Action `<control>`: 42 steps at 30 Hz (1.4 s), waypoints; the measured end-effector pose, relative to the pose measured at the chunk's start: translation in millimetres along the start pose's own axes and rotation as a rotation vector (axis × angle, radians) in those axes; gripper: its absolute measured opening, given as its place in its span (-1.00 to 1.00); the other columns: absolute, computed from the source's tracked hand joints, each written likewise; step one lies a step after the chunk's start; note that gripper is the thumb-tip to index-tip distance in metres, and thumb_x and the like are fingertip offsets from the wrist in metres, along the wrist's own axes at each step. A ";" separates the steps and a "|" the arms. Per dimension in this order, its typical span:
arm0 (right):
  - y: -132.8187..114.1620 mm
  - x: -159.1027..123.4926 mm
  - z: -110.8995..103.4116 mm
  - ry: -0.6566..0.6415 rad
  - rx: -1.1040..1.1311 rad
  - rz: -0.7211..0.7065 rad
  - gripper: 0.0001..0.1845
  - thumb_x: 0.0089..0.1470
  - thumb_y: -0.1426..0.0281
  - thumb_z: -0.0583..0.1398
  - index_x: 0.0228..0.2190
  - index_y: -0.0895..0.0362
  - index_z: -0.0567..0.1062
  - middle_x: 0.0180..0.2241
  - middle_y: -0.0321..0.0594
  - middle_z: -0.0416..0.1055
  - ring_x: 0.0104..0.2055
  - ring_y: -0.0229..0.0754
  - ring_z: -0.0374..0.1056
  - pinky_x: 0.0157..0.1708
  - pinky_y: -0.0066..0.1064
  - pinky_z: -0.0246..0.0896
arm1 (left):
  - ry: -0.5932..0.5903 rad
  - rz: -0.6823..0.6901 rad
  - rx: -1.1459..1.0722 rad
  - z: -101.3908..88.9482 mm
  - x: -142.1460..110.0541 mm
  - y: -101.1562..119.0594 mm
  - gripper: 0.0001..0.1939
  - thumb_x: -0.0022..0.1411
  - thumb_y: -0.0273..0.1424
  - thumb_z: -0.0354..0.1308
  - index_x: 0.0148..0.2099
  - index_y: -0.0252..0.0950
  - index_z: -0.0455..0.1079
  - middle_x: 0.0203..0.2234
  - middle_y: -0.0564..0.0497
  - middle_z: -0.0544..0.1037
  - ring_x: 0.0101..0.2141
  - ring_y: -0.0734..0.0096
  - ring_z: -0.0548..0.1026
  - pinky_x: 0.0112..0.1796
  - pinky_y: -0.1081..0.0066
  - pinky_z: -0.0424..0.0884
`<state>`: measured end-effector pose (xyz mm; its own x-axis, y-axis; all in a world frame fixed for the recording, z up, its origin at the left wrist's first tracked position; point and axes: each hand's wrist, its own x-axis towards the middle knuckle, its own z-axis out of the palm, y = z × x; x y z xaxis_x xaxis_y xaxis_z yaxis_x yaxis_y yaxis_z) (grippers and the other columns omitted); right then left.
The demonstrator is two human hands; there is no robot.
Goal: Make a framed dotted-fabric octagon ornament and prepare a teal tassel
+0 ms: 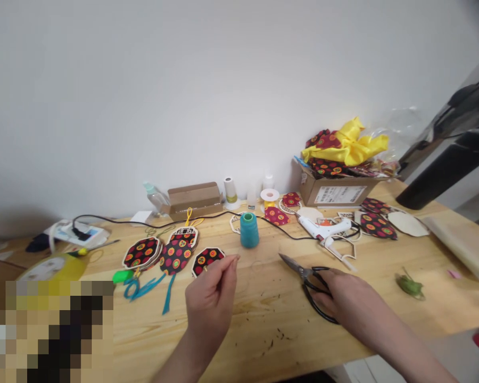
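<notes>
My left hand [212,291] is raised over the table with thumb and forefinger pinched together. Whatever is between those fingertips is too small to make out. Just behind this hand lies an octagonal piece [208,260] with dark flowered fabric in a pale frame, partly covered by the hand. A cone of teal thread [249,232] stands upright a little beyond the fingertips. On the right, my right hand [345,295] has its fingers at the black handles of a pair of scissors [303,271]. The scissor blades point away to the left, looking closed or nearly so.
Stacked fabric-covered pieces [141,252] with teal ribbons lie at left. A white glue gun [323,227] rests behind the scissors, near a carton [335,189] heaped with fabric. A black cord [219,214] crosses the back. Dark scraps [279,335] dot the front; green thread [409,286] lies right.
</notes>
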<state>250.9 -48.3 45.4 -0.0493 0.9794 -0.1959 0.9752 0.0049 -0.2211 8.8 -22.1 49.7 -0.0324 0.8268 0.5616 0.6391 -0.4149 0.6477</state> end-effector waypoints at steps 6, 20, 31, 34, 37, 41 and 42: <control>18.4 7.6 -1.0 0.435 -0.219 0.059 -0.75 0.11 0.26 0.06 -0.34 0.13 0.46 -0.34 -0.14 0.45 -0.33 -0.08 0.40 -0.49 -0.38 0.11 | 0.032 0.008 -0.026 -2.3 0.3 -2.4 -0.84 0.13 -0.43 0.12 -0.25 -0.30 0.50 -0.41 0.01 0.61 -0.40 0.45 0.54 -0.35 0.55 0.41; 68.1 11.5 -14.8 0.911 -0.480 0.113 -0.73 0.14 0.34 0.06 -0.40 0.18 0.51 -0.39 -0.12 0.49 -0.45 -0.14 0.36 -0.63 -0.42 -0.05 | -0.108 -0.605 -0.503 -0.3 1.6 -3.2 -0.70 0.08 -0.21 0.17 -0.22 -0.31 0.50 -0.68 0.15 0.29 -0.63 0.63 0.13 -0.62 0.58 0.07; -33.5 19.1 -24.2 0.477 0.782 -0.258 -0.81 0.03 0.30 0.16 -0.41 0.09 0.57 -0.41 -0.23 0.52 -0.36 -0.21 0.41 -0.34 -0.38 0.29 | -0.212 -0.602 -0.592 2.0 -4.2 10.0 -0.74 0.13 -0.24 0.14 -0.23 -0.30 0.50 -0.69 0.18 0.17 -0.65 0.65 0.06 -0.64 0.58 0.00; -70.4 21.4 -21.0 0.189 1.096 -0.212 -0.80 -0.08 0.29 0.24 -0.38 0.10 0.58 -0.40 -0.23 0.53 -0.37 -0.22 0.40 -0.36 -0.40 0.30 | -0.241 -0.574 -0.566 0.3 -5.5 16.4 -0.76 0.13 -0.26 0.14 -0.23 -0.28 0.50 -0.71 0.17 0.19 -0.66 0.64 0.07 -0.66 0.57 0.00; -85.8 25.1 -16.0 0.010 1.331 -0.152 -0.75 -0.16 0.26 0.30 -0.36 0.09 0.58 -0.38 -0.25 0.54 -0.33 -0.22 0.40 -0.28 -0.38 0.30 | -0.252 -0.537 -0.541 -2.0 -6.1 20.0 -0.78 0.13 -0.28 0.14 -0.24 -0.28 0.51 -0.69 0.14 0.28 -0.65 0.63 0.12 -0.65 0.58 0.05; -89.4 28.7 -11.2 -0.023 1.455 -0.138 -0.77 -0.21 0.28 0.34 -0.40 0.08 0.59 -0.40 -0.28 0.53 -0.32 -0.24 0.38 -0.24 -0.39 0.26 | -0.260 -0.463 -0.495 -3.7 -6.0 21.9 -0.79 0.14 -0.31 0.12 -0.25 -0.28 0.51 -0.63 0.10 0.39 -0.61 0.60 0.22 -0.61 0.58 0.14; -89.7 29.3 -11.0 -0.019 1.465 -0.144 -0.79 -0.22 0.29 0.34 -0.43 0.09 0.58 -0.42 -0.28 0.52 -0.34 -0.25 0.37 -0.26 -0.39 0.25 | -0.262 -0.439 -0.487 -3.7 -5.9 22.4 -0.79 0.14 -0.32 0.12 -0.24 -0.28 0.52 -0.63 0.10 0.40 -0.60 0.59 0.23 -0.60 0.57 0.15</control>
<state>164.3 -17.9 70.0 -0.1385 0.9854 -0.0987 -0.1219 -0.1159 -0.9857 20.5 -37.7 62.8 0.0162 0.9956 0.0926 0.1910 -0.0940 0.9771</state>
